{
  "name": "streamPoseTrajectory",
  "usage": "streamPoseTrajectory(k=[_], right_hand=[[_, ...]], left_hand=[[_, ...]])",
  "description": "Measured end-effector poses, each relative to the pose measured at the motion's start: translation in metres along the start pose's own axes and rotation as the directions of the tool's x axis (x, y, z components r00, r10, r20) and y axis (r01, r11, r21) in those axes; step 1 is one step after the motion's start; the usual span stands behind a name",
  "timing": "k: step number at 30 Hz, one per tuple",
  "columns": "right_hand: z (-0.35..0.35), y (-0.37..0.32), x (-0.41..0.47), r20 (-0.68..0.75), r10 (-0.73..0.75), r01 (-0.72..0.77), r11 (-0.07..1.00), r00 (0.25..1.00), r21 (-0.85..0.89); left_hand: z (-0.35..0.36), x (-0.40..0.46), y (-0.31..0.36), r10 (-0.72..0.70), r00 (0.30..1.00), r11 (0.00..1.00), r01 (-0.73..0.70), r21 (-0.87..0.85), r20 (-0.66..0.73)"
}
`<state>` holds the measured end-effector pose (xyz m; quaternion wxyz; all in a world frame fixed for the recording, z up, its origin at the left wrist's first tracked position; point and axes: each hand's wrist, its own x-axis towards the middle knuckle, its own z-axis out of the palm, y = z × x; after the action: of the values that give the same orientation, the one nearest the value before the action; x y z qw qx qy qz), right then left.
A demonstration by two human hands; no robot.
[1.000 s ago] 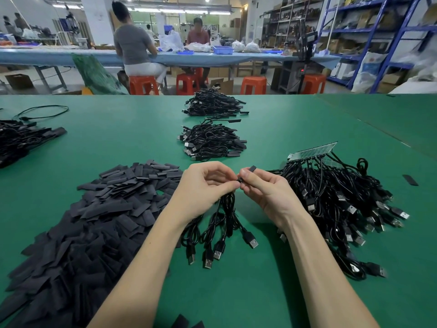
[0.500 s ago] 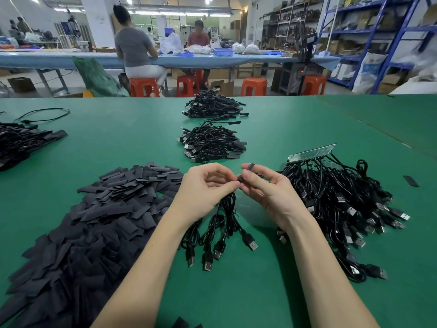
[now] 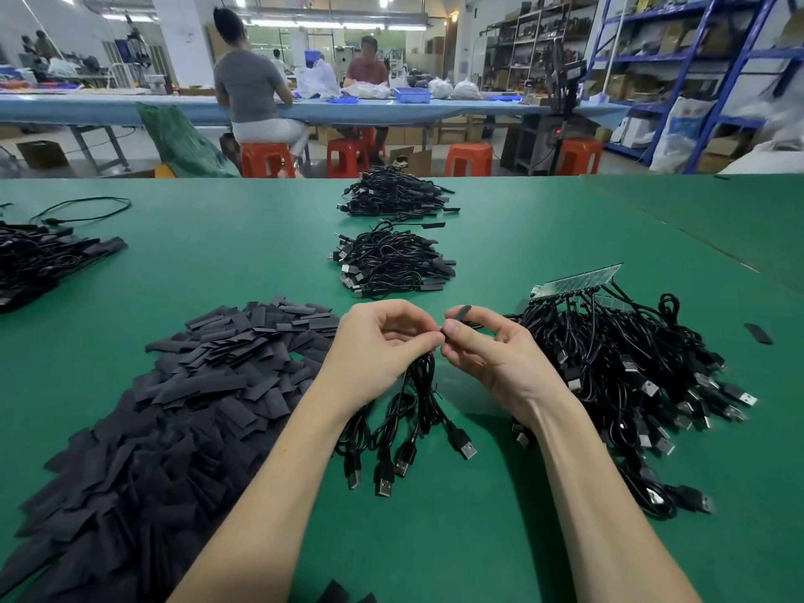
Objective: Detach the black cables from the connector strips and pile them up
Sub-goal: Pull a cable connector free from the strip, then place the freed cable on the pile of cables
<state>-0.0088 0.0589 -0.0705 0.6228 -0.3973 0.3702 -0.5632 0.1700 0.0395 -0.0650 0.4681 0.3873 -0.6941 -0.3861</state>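
My left hand (image 3: 378,346) grips the upper ends of a small bunch of black USB cables (image 3: 409,428); their plugs hang down onto the green table (image 3: 435,537). Close beside it, my right hand (image 3: 491,354) pinches a short flat black sleeve (image 3: 457,316) between thumb and forefinger, its tip poking up above the fingers. The two hands almost touch at the fingertips. To the right lies a large tangle of black cables (image 3: 631,376) still fixed to a pale connector strip (image 3: 578,281) at its far edge.
A broad heap of flat black sleeves (image 3: 174,406) covers the table on the left. Two piles of cables lie further back, one at mid-table (image 3: 391,263) and one behind it (image 3: 396,194). More cables (image 3: 39,263) sit at the far left. People sit at a bench beyond.
Both hands stay together above the hanging bunch with only small finger movement on the black sleeve. The piles have not moved.
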Motion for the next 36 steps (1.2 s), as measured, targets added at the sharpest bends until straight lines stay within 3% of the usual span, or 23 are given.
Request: streamPoseTrajectory(k=[8,14,21,29,32,36], right_hand=[[0.014,0.005,0.000,-0.049,-0.252,0.249,0.967,0.966,-0.062],[0.013,0.009,0.004,-0.097,-0.256,0.248,0.965,0.962,-0.086],[0.009,0.012,0.006,-0.131,-0.235,0.220,0.968,0.963,-0.123],[0.010,0.013,0.005,-0.161,-0.299,0.267,0.944,0.941,-0.194],[0.007,0.012,0.006,-0.242,-0.325,0.289,0.941,0.914,-0.174],[0.003,0.012,0.011,-0.382,-0.340,0.316,0.940,0.860,-0.126]], left_hand=[[0.000,0.001,0.000,-0.058,0.997,0.992,0.052,-0.112,-0.050],[-0.001,0.001,0.000,-0.094,0.996,0.993,0.093,-0.075,-0.002],[-0.001,-0.001,-0.001,-0.070,0.997,0.995,0.072,0.064,-0.040],[0.004,-0.001,0.001,-0.073,0.997,0.992,0.076,0.106,-0.025],[0.003,0.000,0.003,-0.136,0.991,0.985,0.134,0.107,0.015],[0.000,-0.003,0.006,-0.275,0.947,0.935,0.223,0.274,0.165]])
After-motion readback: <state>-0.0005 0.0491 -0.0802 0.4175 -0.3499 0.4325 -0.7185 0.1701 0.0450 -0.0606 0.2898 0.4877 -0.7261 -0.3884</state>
